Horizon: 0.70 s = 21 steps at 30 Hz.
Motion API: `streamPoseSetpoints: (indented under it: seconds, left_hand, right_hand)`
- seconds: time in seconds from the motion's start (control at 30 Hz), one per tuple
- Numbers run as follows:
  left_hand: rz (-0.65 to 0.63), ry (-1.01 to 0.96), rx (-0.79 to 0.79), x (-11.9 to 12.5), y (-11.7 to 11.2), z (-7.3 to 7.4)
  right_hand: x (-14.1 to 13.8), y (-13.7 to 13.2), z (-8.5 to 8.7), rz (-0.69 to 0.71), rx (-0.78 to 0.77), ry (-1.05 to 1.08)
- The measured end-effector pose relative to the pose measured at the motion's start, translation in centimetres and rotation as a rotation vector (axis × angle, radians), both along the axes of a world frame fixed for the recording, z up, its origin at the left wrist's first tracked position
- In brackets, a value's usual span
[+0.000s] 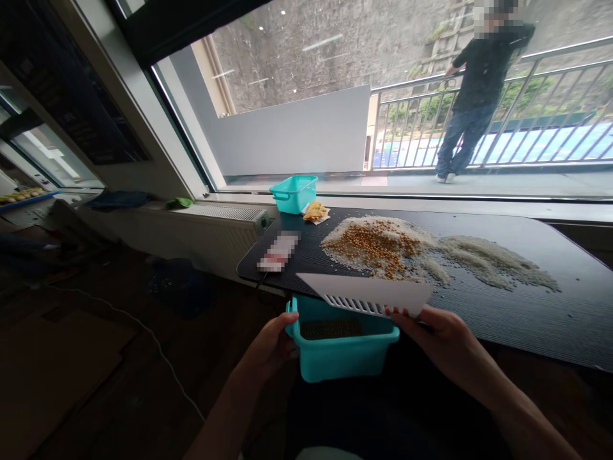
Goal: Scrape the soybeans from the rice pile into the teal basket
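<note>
My left hand [272, 342] grips the left rim of a teal plastic bin [342, 358] held below the table's front edge; dark small grains lie in its bottom. My right hand [433, 332] holds a white slotted scoop [368, 295] tilted over the bin, fingers wrapped on its right end. On the black ribbed table [527, 313] just beyond lies a heap of yellow-brown beans [383, 246] mixed into white rice [483, 259], which spreads to the right.
A second teal bin [294, 193] stands at the table's far left corner beside a yellow crumpled wrapper [315, 211]. A blurred flat object [278, 251] lies left of the heap. A white radiator [191, 230] runs under the window. Outside, a person [479, 89] stands at a railing.
</note>
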<state>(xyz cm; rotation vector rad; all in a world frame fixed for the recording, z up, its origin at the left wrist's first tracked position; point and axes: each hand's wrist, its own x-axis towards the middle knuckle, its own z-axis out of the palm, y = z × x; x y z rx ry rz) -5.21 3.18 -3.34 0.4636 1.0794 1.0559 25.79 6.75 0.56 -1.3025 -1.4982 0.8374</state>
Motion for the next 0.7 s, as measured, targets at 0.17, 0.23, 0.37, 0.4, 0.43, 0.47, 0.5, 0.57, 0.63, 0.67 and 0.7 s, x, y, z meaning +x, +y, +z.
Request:
streamPoseSetpoints:
  seconds: [0.17,0.23,0.37,0.4,0.43,0.47,0.5,0.57,0.63,0.67,0.7]
  left_hand:
    - [-0.055,-0.025,-0.019,3.0,0.1,-0.3]
    - [-0.086,-0.037,-0.025,4.6,0.3,-0.4]
    - [-0.141,-0.051,-0.038,7.0,0.6,-0.4]
    - [-0.148,-0.052,-0.042,7.3,0.6,-0.4]
    - [-0.153,-0.053,-0.045,7.5,0.6,-0.4]
    - [-0.156,-0.053,-0.047,7.6,0.6,-0.3]
    - [-0.158,-0.054,-0.049,7.6,0.6,-0.2]
    - [-0.158,-0.055,-0.052,7.6,0.6,-0.1]
    - [-0.158,-0.055,-0.055,7.5,0.6,-0.1]
    - [-0.158,-0.055,-0.057,7.4,0.6,-0.1]
    - [-0.158,-0.055,-0.058,7.4,0.6,-0.1]
  right_hand:
    - [5.5,-0.2,-1.0,-0.266,0.018,0.024]
    - [6.7,0.3,-1.3,-0.323,0.021,0.041]
    - [7.3,1.2,-2.3,-0.360,0.042,0.040]
    - [7.3,1.3,-2.6,-0.352,0.040,0.033]
    - [7.3,1.4,-2.8,-0.336,0.036,0.026]
    - [7.2,1.5,-3.0,-0.320,0.028,0.024]
    - [7.2,1.4,-3.1,-0.304,0.018,0.026]
    - [7.1,1.3,-3.2,-0.287,0.000,0.039]
    - [7.1,1.0,-3.2,-0.266,-0.023,0.049]
    - [7.2,0.9,-3.2,-0.257,-0.029,0.054]
    - [7.2,0.8,-3.2,-0.250,-0.031,0.059]
